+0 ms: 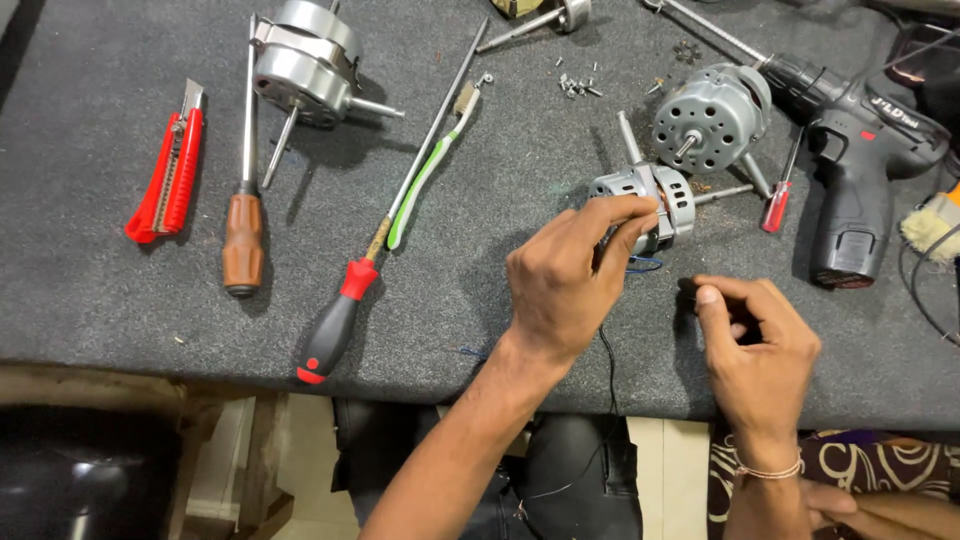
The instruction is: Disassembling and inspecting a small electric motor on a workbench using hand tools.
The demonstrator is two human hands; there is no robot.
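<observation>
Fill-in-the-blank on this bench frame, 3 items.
1. The left hand grips a small grey ____ with a shaft.
2. The utility knife at far left is ____ in colour.
3. The cordless drill lies to the ____ of both hands.

Missing words: motor; red; right

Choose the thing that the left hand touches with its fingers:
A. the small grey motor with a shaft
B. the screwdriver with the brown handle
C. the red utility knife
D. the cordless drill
A: the left hand has its fingers on the small grey motor, while the red utility knife, the cordless drill and the brown-handled screwdriver lie apart from it on the grey mat.
</observation>
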